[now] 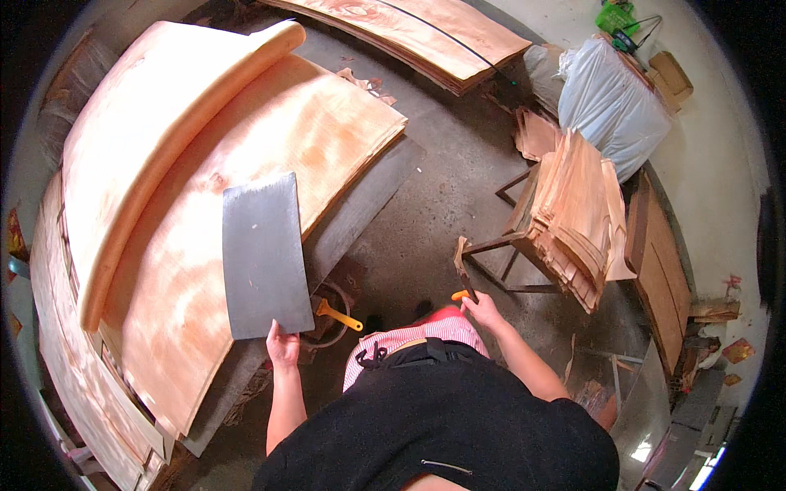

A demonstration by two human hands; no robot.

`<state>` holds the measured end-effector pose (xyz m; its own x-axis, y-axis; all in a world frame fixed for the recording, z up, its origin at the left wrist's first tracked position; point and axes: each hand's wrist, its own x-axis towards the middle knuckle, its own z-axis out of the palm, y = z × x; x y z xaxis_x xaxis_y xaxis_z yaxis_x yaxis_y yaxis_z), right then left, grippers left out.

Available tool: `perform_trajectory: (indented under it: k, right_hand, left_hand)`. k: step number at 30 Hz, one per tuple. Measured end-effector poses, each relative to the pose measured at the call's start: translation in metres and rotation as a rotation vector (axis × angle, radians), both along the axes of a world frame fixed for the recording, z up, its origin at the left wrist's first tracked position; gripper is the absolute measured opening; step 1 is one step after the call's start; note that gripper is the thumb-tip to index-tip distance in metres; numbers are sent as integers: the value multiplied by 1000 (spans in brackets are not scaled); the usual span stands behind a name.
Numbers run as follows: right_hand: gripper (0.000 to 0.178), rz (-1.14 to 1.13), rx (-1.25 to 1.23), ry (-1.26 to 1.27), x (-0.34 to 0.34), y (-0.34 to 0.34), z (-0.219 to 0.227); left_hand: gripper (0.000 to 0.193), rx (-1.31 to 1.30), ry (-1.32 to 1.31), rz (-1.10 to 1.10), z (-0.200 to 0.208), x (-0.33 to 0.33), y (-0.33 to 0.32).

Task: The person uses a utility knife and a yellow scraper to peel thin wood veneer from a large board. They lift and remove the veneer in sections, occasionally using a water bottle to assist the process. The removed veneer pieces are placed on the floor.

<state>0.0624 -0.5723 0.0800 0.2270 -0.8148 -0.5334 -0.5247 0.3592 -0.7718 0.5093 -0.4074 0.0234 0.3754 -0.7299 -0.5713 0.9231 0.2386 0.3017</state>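
Note:
My left hand [283,344] grips the near edge of a dark grey rectangular board [264,254], thumb on top. The board lies over the front edge of a stack of pale wood veneer sheets [176,270]. My right hand [483,311] is closed on a small tool with an orange handle [461,295]; its kind is hard to make out. Just beyond that hand is a dark narrow bar [467,270] with a tan end, close to a metal stand. Right of the board, a tool with a yellow handle [340,316] rests at a round bucket [329,337], partly hidden by the board.
One veneer sheet [192,164] is rolled back along the stack. A metal stand [491,243] at the right bears a bundle of veneer pieces [577,217]. Another veneer stack [426,33] lies at the far side. A white plastic-covered pile [610,102] stands against the right wall.

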Motion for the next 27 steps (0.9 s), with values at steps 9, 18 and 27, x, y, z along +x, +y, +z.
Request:
perform_trajectory:
  k: [9,18,27]
  right_hand:
    - [21,-41,113,-116,35,-263,-14]
    - [25,-121,330,-428,125,-495,-75]
    - [25,-13,377,-220,191,-560,-138]
  left_hand:
    - [43,171,-95,219,26,-48,-47]
    - [48,346,-127,435,62,-114,-94]
    - [52,535,-262,770,116,-200,-132]
